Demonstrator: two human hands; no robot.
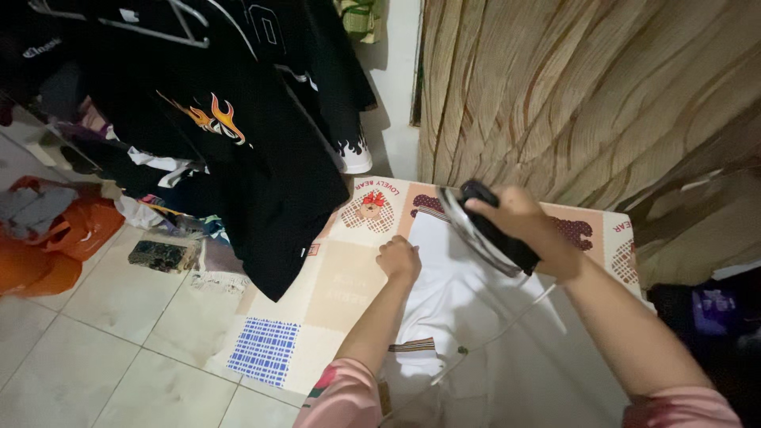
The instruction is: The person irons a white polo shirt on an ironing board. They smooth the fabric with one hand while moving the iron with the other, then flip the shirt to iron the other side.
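The right hand (515, 214) grips a heavy, rigid clothes iron (483, 231) by its handle, tilted above the soft white garment (468, 301) that the fisted left hand (399, 260) pins mid ironing board (349, 285).

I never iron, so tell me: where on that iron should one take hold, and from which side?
By the dark handle on top of the iron, coming from above and behind, as the right hand does now, fingers wrapped around it. The shiny metal soleplate faces left, tilted up off the white garment, so that side is best avoided. The left hand rests on the cloth beside it.
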